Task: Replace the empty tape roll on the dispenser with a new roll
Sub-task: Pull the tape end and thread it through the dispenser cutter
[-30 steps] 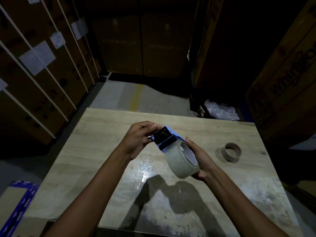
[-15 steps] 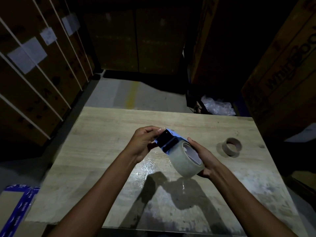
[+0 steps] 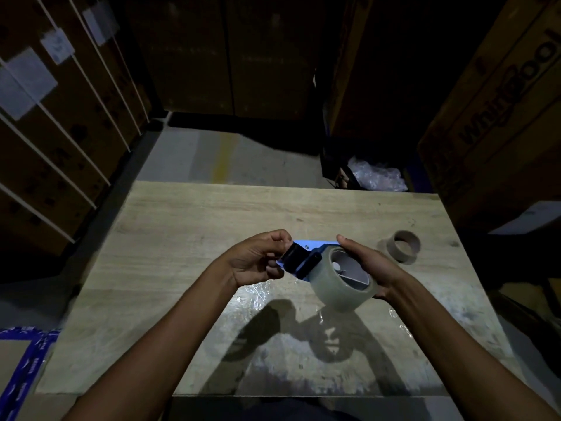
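**Mounted, now threading**

The left hand [image 3: 254, 263] pinches the black front of the dispenser [image 3: 299, 259], probably to thread tape. The right hand [image 3: 372, 267] cups the new roll [image 3: 338, 288] on the dispenser, steadying it. The empty core [image 3: 403, 246] lies discarded right of the dispenser.

One head-worn wide-angle view looks forward and steeply down onto the tabletop [image 3: 188, 226], close above both forearms, cardboard boxes [image 3: 498, 110] beyond.

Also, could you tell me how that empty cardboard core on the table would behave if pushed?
The empty core is a bare thin-walled ring, so probably light and easily crushed. It seems to rest on its flat end on the table, so it would likely slide rather than roll.
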Action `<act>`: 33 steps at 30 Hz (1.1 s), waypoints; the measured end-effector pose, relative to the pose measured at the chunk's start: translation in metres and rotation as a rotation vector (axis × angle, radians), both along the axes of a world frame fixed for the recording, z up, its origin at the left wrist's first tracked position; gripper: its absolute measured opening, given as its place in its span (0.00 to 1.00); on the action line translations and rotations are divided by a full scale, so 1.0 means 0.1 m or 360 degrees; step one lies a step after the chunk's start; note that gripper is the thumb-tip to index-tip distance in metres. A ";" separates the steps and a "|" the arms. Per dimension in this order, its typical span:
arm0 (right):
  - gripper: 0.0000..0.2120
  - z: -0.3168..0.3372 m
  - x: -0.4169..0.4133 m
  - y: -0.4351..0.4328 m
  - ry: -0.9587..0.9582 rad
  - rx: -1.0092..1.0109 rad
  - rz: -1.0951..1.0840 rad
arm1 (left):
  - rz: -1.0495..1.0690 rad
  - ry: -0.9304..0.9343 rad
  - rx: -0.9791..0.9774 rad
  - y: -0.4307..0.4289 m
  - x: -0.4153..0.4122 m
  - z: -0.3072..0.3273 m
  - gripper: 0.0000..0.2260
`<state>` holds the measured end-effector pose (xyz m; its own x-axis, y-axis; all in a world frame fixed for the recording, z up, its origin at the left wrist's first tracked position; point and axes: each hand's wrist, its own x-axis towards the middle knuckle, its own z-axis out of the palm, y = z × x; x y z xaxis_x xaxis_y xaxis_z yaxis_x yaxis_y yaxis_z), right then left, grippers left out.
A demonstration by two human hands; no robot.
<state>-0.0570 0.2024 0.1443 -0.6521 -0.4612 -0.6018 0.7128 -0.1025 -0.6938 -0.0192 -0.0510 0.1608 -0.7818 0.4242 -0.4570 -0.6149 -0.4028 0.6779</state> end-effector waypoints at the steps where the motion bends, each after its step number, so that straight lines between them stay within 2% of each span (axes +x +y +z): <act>1: 0.18 0.01 0.00 0.02 0.0000 -0.0008 0.0017 | -0.0042 -0.0001 -0.0003 0.01 0.01 0.00 0.09; 4: 0.19 0.02 -0.01 0.06 -0.0028 -0.0030 0.0091 | -0.0206 0.0045 0.0008 0.00 0.02 0.00 0.08; 8: 0.16 0.05 -0.03 0.10 -0.0091 -0.0052 0.0167 | -0.0385 0.0141 0.0167 0.07 0.05 0.05 0.13; 12: 0.19 0.06 -0.01 0.16 -0.0110 -0.0049 0.0191 | -0.0223 0.0290 0.0114 0.19 0.08 0.10 0.08; 14: 0.27 0.05 -0.01 0.19 -0.0127 -0.0065 0.0238 | -0.0090 0.0377 0.0016 0.25 0.10 0.12 0.05; 17: 0.33 0.02 -0.03 0.26 -0.0176 -0.0099 0.0274 | 0.0005 0.0482 -0.0159 0.31 0.10 0.14 0.07; 22: 0.17 0.03 -0.09 0.41 -0.0197 -0.0056 0.0246 | 0.0030 0.0612 -0.0457 0.37 0.11 0.19 0.12; 24: 0.15 0.04 -0.12 0.44 -0.0178 -0.0005 0.0240 | 0.0039 0.0673 -0.0560 0.38 0.11 0.21 0.13; 28: 0.15 0.07 -0.18 0.48 -0.0176 0.0065 0.0240 | -0.0006 0.0742 -0.0735 0.39 0.11 0.24 0.06; 33: 0.13 0.12 -0.27 0.50 -0.0100 0.0157 0.0240 | 0.0082 0.0608 -0.0777 0.44 0.09 0.18 0.09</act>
<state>-0.0841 0.2528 0.1567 -0.5396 -0.4878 -0.6862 0.7572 0.0753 -0.6489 -0.0099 -0.0075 0.1789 -0.9424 0.1942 -0.2724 -0.2803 -0.0138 0.9598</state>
